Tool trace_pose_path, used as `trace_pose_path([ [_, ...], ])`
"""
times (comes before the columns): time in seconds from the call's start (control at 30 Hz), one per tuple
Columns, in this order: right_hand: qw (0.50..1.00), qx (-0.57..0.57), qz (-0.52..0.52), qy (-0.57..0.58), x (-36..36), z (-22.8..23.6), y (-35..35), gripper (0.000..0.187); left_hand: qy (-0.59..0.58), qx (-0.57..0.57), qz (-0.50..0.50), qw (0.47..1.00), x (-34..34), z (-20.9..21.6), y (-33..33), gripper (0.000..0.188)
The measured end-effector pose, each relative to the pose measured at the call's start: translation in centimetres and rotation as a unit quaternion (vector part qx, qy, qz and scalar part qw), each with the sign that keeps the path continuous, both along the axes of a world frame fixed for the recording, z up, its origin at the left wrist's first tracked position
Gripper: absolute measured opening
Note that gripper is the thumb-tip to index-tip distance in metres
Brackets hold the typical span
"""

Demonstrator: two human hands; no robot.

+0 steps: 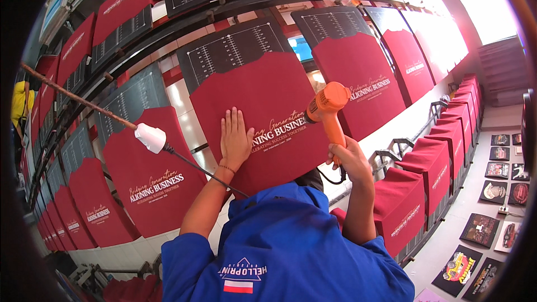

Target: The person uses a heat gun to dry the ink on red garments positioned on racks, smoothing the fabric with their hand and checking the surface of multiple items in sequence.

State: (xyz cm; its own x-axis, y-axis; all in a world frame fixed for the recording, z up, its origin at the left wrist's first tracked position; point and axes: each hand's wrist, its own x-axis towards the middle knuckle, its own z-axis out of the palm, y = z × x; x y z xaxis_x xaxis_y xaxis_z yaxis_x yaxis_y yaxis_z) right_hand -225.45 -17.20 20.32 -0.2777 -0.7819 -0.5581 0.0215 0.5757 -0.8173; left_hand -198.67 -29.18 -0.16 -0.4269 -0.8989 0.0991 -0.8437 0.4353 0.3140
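Note:
My left hand [236, 138] lies flat on a maroon shirt [246, 86], its fingers stretched out beside the white and gold print. This shirt is spread over a dark pallet board [235, 47] with white ruler marks, which shows past the shirt's far edge. In my right hand [352, 159] is an orange heat gun [331, 100], gripped by its handle. Its dark nozzle points left, close over the right end of the print. A black cord hangs below the handle.
More boards with printed maroon shirts [148, 184] stand on both sides and in a far row. A white socket [150, 137] hangs on a brown cord at left, a black cable plugged in. Shirts drape over a rack [403, 201] at right. Sample prints [458, 268] cover a pale surface.

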Motion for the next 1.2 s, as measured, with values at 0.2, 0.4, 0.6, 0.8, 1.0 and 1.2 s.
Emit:
trace_pose_path([
  [0.2,1.000,0.005,-0.001,0.001,-0.3,0.5,0.6,0.020,0.010,0.043,-0.056,0.997,0.3,1.5,5.2,0.070],
  [0.4,1.000,0.015,0.006,-0.017,-0.7,0.2,0.9,0.019,0.029,0.097,-0.086,0.991,2.4,1.9,9.8,0.070],
  [0.6,1.000,0.001,0.005,0.009,1.1,-0.3,0.9,0.018,0.020,0.076,-0.037,0.996,3.5,1.3,9.9,0.070],
  [0.8,0.998,0.022,0.045,-0.032,2.7,0.5,1.8,0.021,0.022,0.110,-0.066,0.991,4.1,1.3,11.1,0.069],
  [1.0,0.993,0.059,0.095,-0.047,2.6,0.9,3.3,0.021,0.050,0.098,-0.056,0.992,4.3,1.1,10.8,0.067],
  [1.2,0.994,0.057,0.090,-0.028,3.2,0.5,3.4,0.024,0.059,0.088,-0.062,0.992,6.0,1.0,11.6,0.065],
])
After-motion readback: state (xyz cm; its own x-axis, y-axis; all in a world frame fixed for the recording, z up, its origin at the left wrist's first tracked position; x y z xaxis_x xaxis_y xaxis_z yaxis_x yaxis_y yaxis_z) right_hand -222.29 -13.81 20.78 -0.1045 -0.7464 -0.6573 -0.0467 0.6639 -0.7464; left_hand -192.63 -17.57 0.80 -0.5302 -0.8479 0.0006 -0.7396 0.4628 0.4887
